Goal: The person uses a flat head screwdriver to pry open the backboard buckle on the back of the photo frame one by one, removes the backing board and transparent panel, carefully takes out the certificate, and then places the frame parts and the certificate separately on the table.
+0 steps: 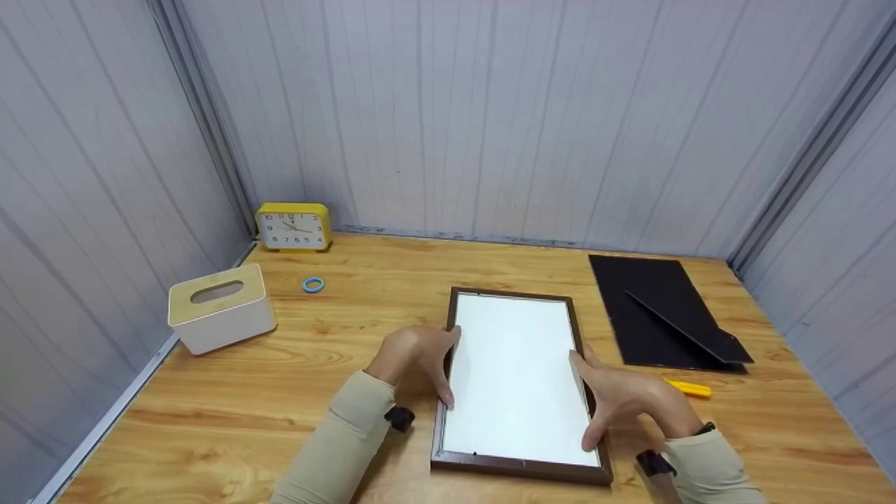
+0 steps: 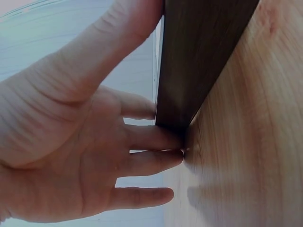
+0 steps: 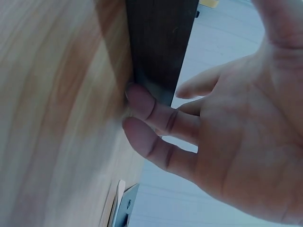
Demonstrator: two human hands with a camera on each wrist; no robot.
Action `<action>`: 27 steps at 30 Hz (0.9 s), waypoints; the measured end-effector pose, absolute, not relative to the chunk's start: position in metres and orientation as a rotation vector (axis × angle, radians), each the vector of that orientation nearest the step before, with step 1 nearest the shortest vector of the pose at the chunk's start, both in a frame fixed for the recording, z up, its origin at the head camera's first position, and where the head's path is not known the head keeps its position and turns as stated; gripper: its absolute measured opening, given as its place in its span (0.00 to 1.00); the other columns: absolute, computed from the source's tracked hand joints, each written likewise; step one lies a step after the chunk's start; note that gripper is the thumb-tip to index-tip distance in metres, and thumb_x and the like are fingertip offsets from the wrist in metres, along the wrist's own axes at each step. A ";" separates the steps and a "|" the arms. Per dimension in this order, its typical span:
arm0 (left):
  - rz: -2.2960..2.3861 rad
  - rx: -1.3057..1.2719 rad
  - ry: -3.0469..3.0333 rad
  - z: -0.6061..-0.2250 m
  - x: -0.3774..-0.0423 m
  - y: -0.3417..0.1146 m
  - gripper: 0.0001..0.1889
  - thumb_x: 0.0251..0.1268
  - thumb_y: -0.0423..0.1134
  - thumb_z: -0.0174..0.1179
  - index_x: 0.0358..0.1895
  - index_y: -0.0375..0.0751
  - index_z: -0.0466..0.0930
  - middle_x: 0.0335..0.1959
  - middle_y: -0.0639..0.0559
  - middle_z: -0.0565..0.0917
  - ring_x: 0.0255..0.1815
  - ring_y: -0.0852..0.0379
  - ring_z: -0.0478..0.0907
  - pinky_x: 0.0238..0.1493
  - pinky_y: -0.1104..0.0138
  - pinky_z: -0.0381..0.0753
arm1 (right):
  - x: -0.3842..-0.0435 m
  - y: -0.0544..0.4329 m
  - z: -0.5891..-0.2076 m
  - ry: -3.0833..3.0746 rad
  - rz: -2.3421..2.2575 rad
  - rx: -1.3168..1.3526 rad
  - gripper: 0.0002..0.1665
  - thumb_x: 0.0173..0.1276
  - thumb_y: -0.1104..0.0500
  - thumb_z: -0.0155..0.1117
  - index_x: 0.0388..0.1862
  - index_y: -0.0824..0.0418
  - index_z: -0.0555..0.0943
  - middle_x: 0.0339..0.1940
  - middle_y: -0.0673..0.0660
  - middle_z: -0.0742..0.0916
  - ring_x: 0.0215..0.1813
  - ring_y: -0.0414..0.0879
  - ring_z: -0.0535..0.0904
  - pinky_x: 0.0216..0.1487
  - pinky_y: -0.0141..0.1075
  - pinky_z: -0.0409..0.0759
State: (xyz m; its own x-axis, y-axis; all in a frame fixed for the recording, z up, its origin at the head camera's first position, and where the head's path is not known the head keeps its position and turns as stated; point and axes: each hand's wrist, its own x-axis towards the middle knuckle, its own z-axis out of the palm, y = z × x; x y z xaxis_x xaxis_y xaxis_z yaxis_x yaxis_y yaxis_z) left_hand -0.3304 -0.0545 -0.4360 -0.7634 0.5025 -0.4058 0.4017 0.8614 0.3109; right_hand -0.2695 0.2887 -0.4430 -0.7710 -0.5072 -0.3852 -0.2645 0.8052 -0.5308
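A dark brown picture frame (image 1: 521,470) lies on the wooden table, with a white sheet (image 1: 521,378) filling the area inside its rim. My left hand (image 1: 422,353) holds its left side, thumb and index finger over the rim. In the left wrist view, other fingers (image 2: 156,161) reach the frame's outer side (image 2: 189,61) near the tabletop, the little finger apart from it. My right hand (image 1: 623,399) holds the opposite side. Seen from the right wrist, bent fingers (image 3: 142,137) are low beside the frame's outer side (image 3: 158,42); the thumb tip is out of that view.
To the right lies a black backing board (image 1: 651,280) with a stand leg (image 1: 682,327) angled off it. A yellow-orange tool handle (image 1: 689,388) is beside my right hand. Leftward are a tissue box (image 1: 227,322), a blue ring (image 1: 313,285) and a yellow clock (image 1: 294,227). Pale walls enclose the table.
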 end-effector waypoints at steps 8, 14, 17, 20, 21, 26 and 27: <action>0.240 0.659 2.563 -0.438 -0.331 -0.054 0.74 0.28 0.68 0.79 0.82 0.45 0.45 0.79 0.45 0.59 0.77 0.49 0.58 0.74 0.54 0.59 | -0.269 0.288 -0.441 2.510 -0.599 -0.598 0.90 0.39 0.39 0.87 0.77 0.77 0.33 0.76 0.80 0.39 0.78 0.69 0.39 0.75 0.59 0.50; 0.210 0.657 2.570 -0.437 -0.331 -0.053 0.73 0.29 0.68 0.78 0.82 0.45 0.46 0.78 0.47 0.59 0.76 0.49 0.59 0.73 0.55 0.60 | -0.271 0.288 -0.442 2.566 -0.596 -0.604 0.89 0.39 0.37 0.85 0.78 0.76 0.35 0.77 0.79 0.44 0.79 0.68 0.43 0.75 0.58 0.51; 0.225 0.666 2.562 -0.437 -0.331 -0.053 0.73 0.30 0.67 0.79 0.82 0.44 0.46 0.78 0.46 0.60 0.76 0.49 0.59 0.73 0.55 0.60 | -0.272 0.287 -0.444 2.615 -0.622 -0.616 0.89 0.39 0.34 0.84 0.80 0.73 0.36 0.78 0.78 0.48 0.76 0.65 0.57 0.73 0.56 0.59; 0.226 0.677 2.555 -0.436 -0.331 -0.054 0.72 0.32 0.67 0.79 0.82 0.43 0.45 0.78 0.46 0.59 0.76 0.48 0.59 0.73 0.55 0.60 | -0.272 0.284 -0.444 2.683 -0.628 -0.651 0.89 0.38 0.31 0.83 0.81 0.69 0.37 0.76 0.77 0.57 0.65 0.59 0.73 0.66 0.52 0.70; 0.227 0.681 2.554 -0.436 -0.331 -0.054 0.72 0.33 0.67 0.79 0.82 0.42 0.45 0.78 0.45 0.59 0.76 0.48 0.59 0.73 0.55 0.60 | -0.272 0.284 -0.443 2.713 -0.617 -0.670 0.88 0.37 0.30 0.82 0.81 0.68 0.39 0.75 0.76 0.61 0.62 0.58 0.75 0.64 0.52 0.72; 0.238 0.702 2.551 -0.435 -0.331 -0.054 0.72 0.33 0.66 0.79 0.81 0.40 0.45 0.78 0.44 0.59 0.76 0.49 0.59 0.73 0.56 0.60 | -0.269 0.286 -0.433 2.805 -0.573 -0.798 0.80 0.39 0.25 0.78 0.80 0.67 0.54 0.72 0.68 0.72 0.59 0.57 0.79 0.57 0.52 0.78; 0.244 0.702 2.549 -0.435 -0.331 -0.054 0.72 0.33 0.66 0.80 0.81 0.40 0.45 0.78 0.44 0.59 0.76 0.49 0.58 0.73 0.56 0.60 | -0.270 0.288 -0.431 2.802 -0.587 -0.828 0.77 0.40 0.26 0.77 0.79 0.68 0.56 0.72 0.68 0.72 0.57 0.57 0.80 0.55 0.52 0.79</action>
State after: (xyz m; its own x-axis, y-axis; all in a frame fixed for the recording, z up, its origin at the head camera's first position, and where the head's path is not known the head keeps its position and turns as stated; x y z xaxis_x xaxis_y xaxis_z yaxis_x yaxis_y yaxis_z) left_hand -0.3308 -0.0540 -0.4347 -0.7520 0.5214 -0.4033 0.4353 0.8523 0.2901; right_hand -0.2695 0.2878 -0.4311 -0.8335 -0.5509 -0.0424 -0.4875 0.7694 -0.4126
